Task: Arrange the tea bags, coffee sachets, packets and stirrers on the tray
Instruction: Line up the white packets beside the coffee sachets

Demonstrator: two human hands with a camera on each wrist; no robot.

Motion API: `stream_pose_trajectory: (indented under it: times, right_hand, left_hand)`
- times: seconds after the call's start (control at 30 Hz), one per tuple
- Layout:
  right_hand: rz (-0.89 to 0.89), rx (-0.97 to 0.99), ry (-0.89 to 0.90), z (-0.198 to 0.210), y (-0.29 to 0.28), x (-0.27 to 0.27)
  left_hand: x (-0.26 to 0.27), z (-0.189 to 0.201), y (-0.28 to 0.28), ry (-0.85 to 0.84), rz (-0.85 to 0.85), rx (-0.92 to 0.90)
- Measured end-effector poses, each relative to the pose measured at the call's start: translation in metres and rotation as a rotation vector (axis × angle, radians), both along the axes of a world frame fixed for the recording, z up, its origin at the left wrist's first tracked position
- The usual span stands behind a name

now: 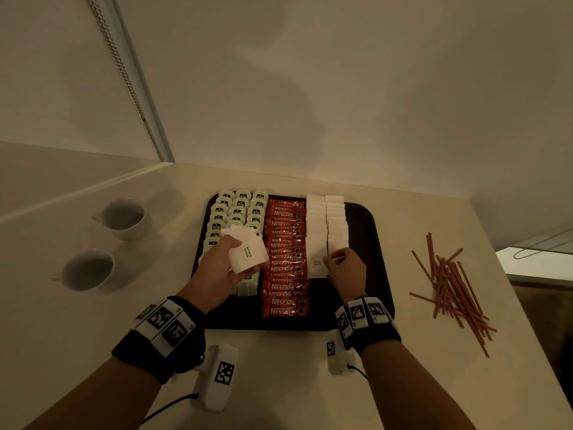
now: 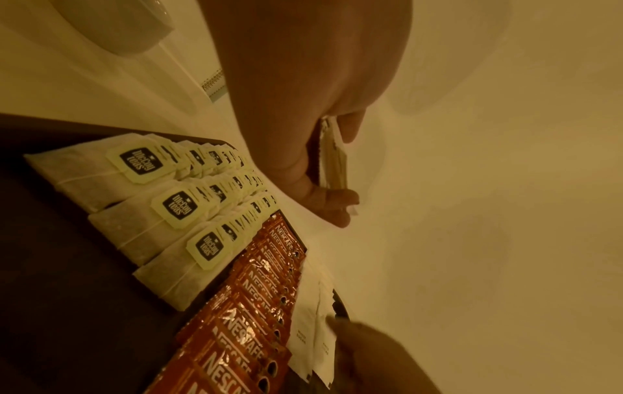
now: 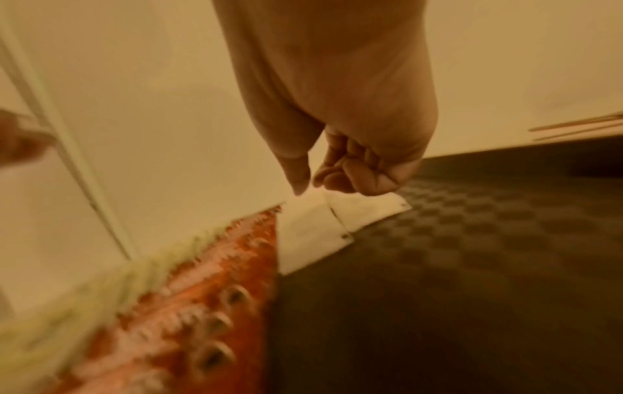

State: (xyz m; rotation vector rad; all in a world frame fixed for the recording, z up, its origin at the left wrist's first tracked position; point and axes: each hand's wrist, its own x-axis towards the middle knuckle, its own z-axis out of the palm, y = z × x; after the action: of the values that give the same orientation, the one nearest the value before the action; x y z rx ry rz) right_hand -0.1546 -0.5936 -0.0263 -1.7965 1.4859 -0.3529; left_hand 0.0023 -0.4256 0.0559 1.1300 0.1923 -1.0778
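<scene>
Where cream wall (image 1: 341, 88) meets counter (image 1: 279, 367), tray (image 1: 369, 243) sits.

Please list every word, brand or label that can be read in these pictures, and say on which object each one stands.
"WHITE SUGAR": top packet of the stack held in the left hand.
"NESCAFE": orange coffee sachets.
"McCoy teas": tea bag tags.
Print on the sugar packet by the right hand: too small to read.
Wristband markers: patterns only, no words.

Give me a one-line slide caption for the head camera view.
Left hand holds spare sugar packets while right hand lays one on the tray.
</scene>
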Motion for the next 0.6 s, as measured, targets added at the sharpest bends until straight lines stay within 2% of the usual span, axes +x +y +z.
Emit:
stream_pose_trajectory:
  times: [0.07, 0.13, 0.2, 0.27, 0.43, 0.53, 0.6]
  right_hand:
    - [0.114, 0.007, -0.186, 0.022, 0.01, 0.013]
    - [0.299, 0.114, -0.356, 0.048, 0.025, 0.03]
    - [0.468, 0.17, -0.376, 0.064, 0.037, 0.044]
    - [0.551, 0.134, -0.365, 0.069, 0.043, 0.052]
    - [0.546, 0.094, -0.362, 0.068, 0.043, 0.054]
    - [0.41, 0.101, -0.414, 0.067, 0.04, 0.05]
    - [0.354, 0.189, -0.465, 0.069, 0.04, 0.045]
  left_hand:
    - [-0.002, 0.0, -0.003, -0.018, -0.011, 0.014]
    - [-0.004, -0.001, -0.005, -0.045, -0.044, 0.03]
    - [-0.006, -0.001, -0.006, -0.105, -0.122, 0.045]
    - [-0.008, -0.002, -0.006, -0.174, -0.194, 0.051]
    - [-0.005, -0.004, -0.006, -0.285, -0.204, 0.068]
    - [-0.005, -0.003, -0.007, -0.278, -0.188, 0.036]
    - [-0.004, -0.005, -0.007, -0.325, -0.172, 0.041]
